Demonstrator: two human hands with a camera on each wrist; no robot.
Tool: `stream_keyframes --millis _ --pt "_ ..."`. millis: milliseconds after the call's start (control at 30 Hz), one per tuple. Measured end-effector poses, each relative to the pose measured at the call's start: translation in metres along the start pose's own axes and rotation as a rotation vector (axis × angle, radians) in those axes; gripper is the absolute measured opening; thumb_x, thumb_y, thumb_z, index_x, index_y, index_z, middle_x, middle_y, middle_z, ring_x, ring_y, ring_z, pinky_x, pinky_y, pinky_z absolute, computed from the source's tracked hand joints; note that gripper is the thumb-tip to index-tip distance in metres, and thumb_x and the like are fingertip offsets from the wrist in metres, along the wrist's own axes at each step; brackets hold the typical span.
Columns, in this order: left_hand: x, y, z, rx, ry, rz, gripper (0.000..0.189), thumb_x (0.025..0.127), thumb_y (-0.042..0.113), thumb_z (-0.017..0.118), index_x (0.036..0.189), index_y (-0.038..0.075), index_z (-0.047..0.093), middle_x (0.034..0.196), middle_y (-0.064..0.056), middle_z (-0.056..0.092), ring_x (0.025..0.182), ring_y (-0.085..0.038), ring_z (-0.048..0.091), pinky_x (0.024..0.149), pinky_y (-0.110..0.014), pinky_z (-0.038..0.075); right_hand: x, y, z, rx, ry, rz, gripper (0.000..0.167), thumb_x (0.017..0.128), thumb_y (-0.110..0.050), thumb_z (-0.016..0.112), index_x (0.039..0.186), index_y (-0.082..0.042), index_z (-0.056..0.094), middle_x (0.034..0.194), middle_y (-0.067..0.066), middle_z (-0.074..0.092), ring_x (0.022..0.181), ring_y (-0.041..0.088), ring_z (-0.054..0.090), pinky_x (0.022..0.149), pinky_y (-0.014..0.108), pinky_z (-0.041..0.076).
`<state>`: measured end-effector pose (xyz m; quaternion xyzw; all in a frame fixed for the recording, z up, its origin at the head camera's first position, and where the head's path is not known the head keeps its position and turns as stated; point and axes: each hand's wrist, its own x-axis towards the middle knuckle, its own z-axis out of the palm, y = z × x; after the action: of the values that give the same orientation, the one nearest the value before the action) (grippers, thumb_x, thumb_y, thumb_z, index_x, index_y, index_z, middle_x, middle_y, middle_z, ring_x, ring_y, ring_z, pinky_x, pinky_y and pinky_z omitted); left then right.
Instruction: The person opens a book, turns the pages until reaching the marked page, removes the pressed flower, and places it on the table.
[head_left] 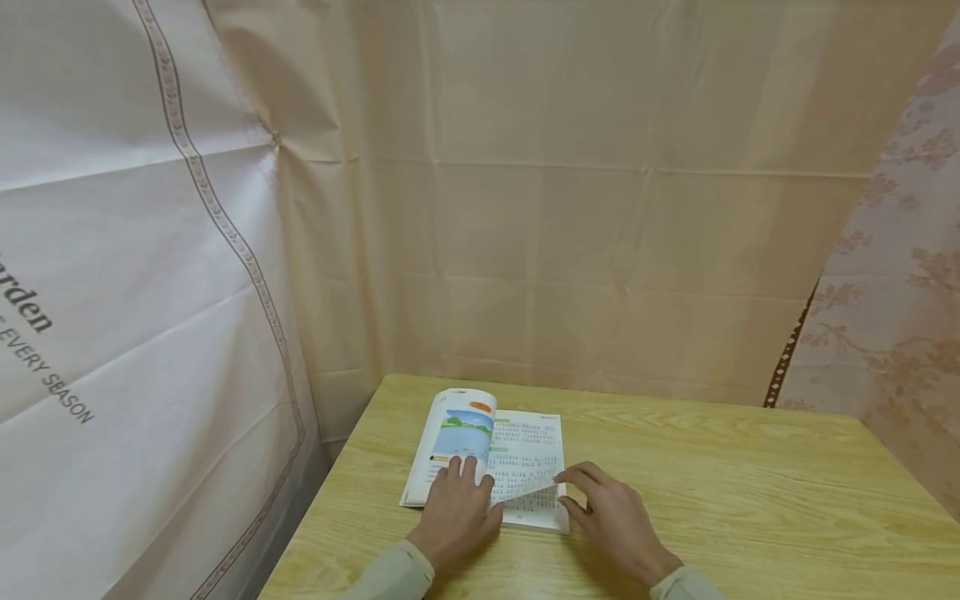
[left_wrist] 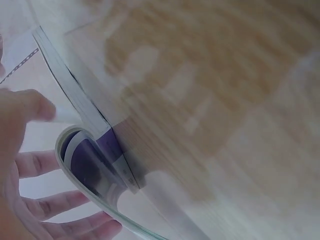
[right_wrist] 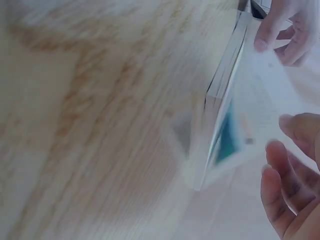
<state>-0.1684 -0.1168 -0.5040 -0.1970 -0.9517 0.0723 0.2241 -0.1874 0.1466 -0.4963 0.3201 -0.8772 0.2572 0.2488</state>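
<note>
An open book [head_left: 525, 442] lies near the front edge of the table. Its left page, with a blue and green picture [head_left: 467, 432], bulges up in a curve; the right one carries rows of print. My left hand [head_left: 457, 504] rests on the left page with its fingers extended, the thumb near the spine. At the right edge my right hand [head_left: 611, 517] pinches a page [head_left: 531, 488], whose lower part is raised off those below. In the right wrist view the raised page [right_wrist: 260, 100] stands away from the page block, near the thumb and fingertips [right_wrist: 277, 152].
The wooden table [head_left: 712, 475] extends to the right of the book. Behind it hangs a beige cloth [head_left: 585, 250]. A white printed sheet [head_left: 112, 292] hangs along the left side, and a flowered one [head_left: 892, 333] on the right.
</note>
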Motion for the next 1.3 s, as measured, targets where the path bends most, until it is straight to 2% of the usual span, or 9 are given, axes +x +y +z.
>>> stream_keyframes --millis 133,267,433,567,800,900,1067,1167,1300 --pt "0.000 0.000 0.000 0.006 0.015 -0.011 0.025 0.090 0.038 0.068 0.095 0.014 0.070 0.095 -0.011 0.057 0.084 -0.029 0.055 0.064 -0.040 0.050 0.000 0.001 0.000 -0.037 0.016 0.012 0.043 0.075 -0.011 0.092 0.114 -0.014 0.074 0.112 0.000 0.069 0.060 -0.010 0.047 0.051 0.015 0.044" --pt "0.001 -0.003 0.000 -0.014 0.034 -0.047 0.022 0.090 0.028 0.066 0.101 0.010 0.064 0.089 -0.008 0.056 0.078 -0.025 0.055 0.058 -0.036 0.046 -0.001 0.001 0.001 -0.045 -0.090 0.066 0.040 0.079 -0.018 0.090 0.115 -0.016 0.073 0.113 -0.003 0.068 0.064 -0.007 0.049 0.057 0.019 0.048" --pt "0.003 -0.008 -0.003 -0.053 0.021 -0.101 0.047 0.092 0.023 0.071 0.130 0.004 0.051 0.091 -0.008 0.062 0.078 -0.023 0.061 0.056 -0.034 0.049 -0.004 0.001 0.005 -0.067 -0.299 0.092 0.039 0.082 -0.029 0.087 0.116 -0.017 0.073 0.115 -0.005 0.066 0.086 0.005 0.063 0.074 0.032 0.057" --pt "0.003 -0.011 -0.008 -0.096 0.037 -0.115 0.071 0.089 0.010 0.075 0.149 0.001 0.039 0.103 -0.012 0.065 0.081 -0.025 0.065 0.055 -0.036 0.052 -0.006 0.000 0.007 -0.069 -0.387 0.086 0.037 0.081 -0.032 0.087 0.112 -0.016 0.075 0.115 -0.002 0.067 0.086 0.007 0.062 0.075 0.035 0.058" --pt "0.003 -0.015 -0.011 -0.168 0.043 -0.134 0.094 0.079 0.001 0.083 0.158 0.013 0.033 0.146 -0.027 0.044 0.091 -0.031 0.066 0.054 -0.037 0.053 -0.004 -0.001 0.006 -0.083 -0.404 0.073 0.031 0.079 -0.032 0.089 0.102 -0.015 0.077 0.110 -0.002 0.067 0.083 0.007 0.061 0.072 0.034 0.057" --pt "0.004 -0.016 -0.011 -0.172 0.053 -0.130 0.091 0.082 -0.001 0.081 0.159 0.015 0.034 0.152 -0.030 0.036 0.091 -0.031 0.066 0.052 -0.035 0.051 -0.004 -0.001 0.006 -0.094 -0.402 0.068 0.029 0.079 -0.033 0.089 0.100 -0.016 0.077 0.108 -0.004 0.067 0.082 0.007 0.061 0.071 0.034 0.057" --pt "0.005 -0.018 -0.008 -0.111 0.139 -0.125 0.092 0.082 -0.007 0.076 0.160 0.014 0.032 0.151 -0.032 0.037 0.079 -0.026 0.065 0.049 -0.031 0.049 -0.003 0.000 0.006 -0.102 -0.395 0.054 0.025 0.080 -0.032 0.088 0.096 -0.018 0.077 0.106 -0.005 0.067 0.079 0.005 0.059 0.068 0.031 0.056" --pt "0.007 -0.019 -0.007 -0.058 0.181 -0.114 0.087 0.081 -0.009 0.076 0.157 0.013 0.038 0.151 -0.033 0.037 0.087 -0.030 0.064 0.058 -0.035 0.053 -0.003 0.000 0.005 -0.102 -0.389 0.043 0.024 0.080 -0.032 0.088 0.095 -0.018 0.077 0.105 -0.005 0.067 0.079 0.004 0.059 0.066 0.030 0.055" --pt "0.006 -0.022 -0.007 -0.010 0.195 -0.078 0.063 0.082 -0.004 0.077 0.139 0.012 0.058 0.150 -0.033 0.039 0.121 -0.044 0.055 0.088 -0.050 0.053 -0.004 0.000 0.005 -0.099 -0.387 0.040 0.023 0.080 -0.032 0.088 0.095 -0.018 0.077 0.105 -0.004 0.068 0.080 0.004 0.060 0.067 0.030 0.056"
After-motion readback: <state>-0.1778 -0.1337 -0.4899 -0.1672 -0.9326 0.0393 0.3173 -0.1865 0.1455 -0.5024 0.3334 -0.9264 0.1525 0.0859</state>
